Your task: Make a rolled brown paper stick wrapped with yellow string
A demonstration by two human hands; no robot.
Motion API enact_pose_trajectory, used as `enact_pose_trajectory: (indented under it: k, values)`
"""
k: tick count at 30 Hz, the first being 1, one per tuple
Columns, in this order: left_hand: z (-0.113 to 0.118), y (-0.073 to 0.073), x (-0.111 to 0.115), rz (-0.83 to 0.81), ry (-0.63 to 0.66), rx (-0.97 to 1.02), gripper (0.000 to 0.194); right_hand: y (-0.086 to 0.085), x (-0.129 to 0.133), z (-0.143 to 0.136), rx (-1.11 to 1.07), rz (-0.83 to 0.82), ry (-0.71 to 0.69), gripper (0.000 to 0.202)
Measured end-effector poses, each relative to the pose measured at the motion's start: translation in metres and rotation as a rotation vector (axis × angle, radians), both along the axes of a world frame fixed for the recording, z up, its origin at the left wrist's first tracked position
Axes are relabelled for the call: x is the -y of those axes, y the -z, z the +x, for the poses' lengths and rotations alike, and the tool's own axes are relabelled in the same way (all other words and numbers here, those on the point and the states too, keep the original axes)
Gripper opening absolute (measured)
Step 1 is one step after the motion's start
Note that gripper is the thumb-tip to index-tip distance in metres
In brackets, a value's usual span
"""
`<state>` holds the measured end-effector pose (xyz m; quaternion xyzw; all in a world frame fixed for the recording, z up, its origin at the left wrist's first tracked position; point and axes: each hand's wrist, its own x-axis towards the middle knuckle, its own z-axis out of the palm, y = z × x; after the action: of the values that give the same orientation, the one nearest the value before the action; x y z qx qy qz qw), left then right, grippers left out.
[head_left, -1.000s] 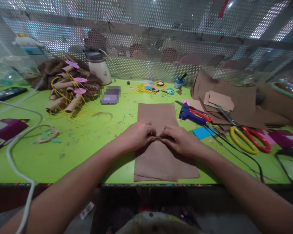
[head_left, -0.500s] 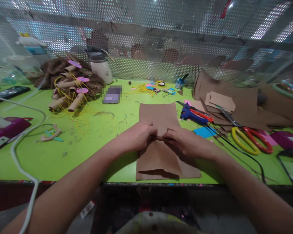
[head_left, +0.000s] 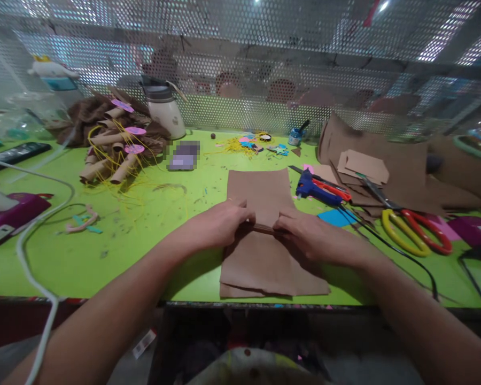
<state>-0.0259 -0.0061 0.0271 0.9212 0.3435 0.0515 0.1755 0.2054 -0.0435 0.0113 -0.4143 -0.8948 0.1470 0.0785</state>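
Brown paper (head_left: 260, 195) lies near the table's front edge, with a narrow raised fold running across its middle. My left hand (head_left: 228, 222) pinches the left end of that fold between thumb and fingers. At the fold's right end, my right hand (head_left: 300, 230) is closed on the paper in the same way. A layer of the paper below the fold drapes toward me over another sheet. The fingertips are partly hidden behind the knuckles. A blue glue gun (head_left: 315, 188) lies just to the right of the paper.
Scissors (head_left: 409, 230) and a brown paper stack (head_left: 377, 166) lie on the right, beside a black cord (head_left: 401, 262). Rolled brown tubes (head_left: 116, 155) with yellow strings, a thermos (head_left: 166, 112) and a phone (head_left: 184, 155) stand back left. A white cable (head_left: 24, 240) crosses the left side.
My hands have moved slightly apart along the fold, the right one shifting right. The front paper layer, lifted before, now lies flatter and reaches nearer the table edge.
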Motion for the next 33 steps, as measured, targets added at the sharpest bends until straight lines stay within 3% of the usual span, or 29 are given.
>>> enact_pose_trajectory:
  k: [9, 13, 20, 22, 25, 33]
  values:
    - [0.005, 0.002, 0.004, 0.256, 0.050, -0.078, 0.014, -0.001, 0.008, -0.014, 0.146, 0.228, 0.059, 0.011]
    - [0.007, -0.001, 0.006, 0.286, 0.046, -0.115, 0.011, 0.005, 0.004, -0.017, 0.178, 0.293, 0.038, 0.014]
    - [0.008, -0.011, 0.003, 0.014, -0.054, 0.080, 0.029, 0.009, 0.008, -0.018, 0.032, 0.361, 0.044, 0.015]
    - [0.006, -0.012, -0.002, -0.049, -0.105, 0.095, 0.041, 0.009, 0.010, -0.018, -0.002, 0.360, 0.041, 0.016]
    - [0.001, -0.015, -0.007, -0.177, -0.156, 0.071, 0.044, 0.008, 0.012, -0.018, -0.063, 0.352, 0.028, 0.019]
    - [-0.003, -0.025, -0.002, -0.481, -0.014, 0.247, 0.043, 0.006, 0.013, -0.018, -0.251, 0.425, 0.042, 0.023]
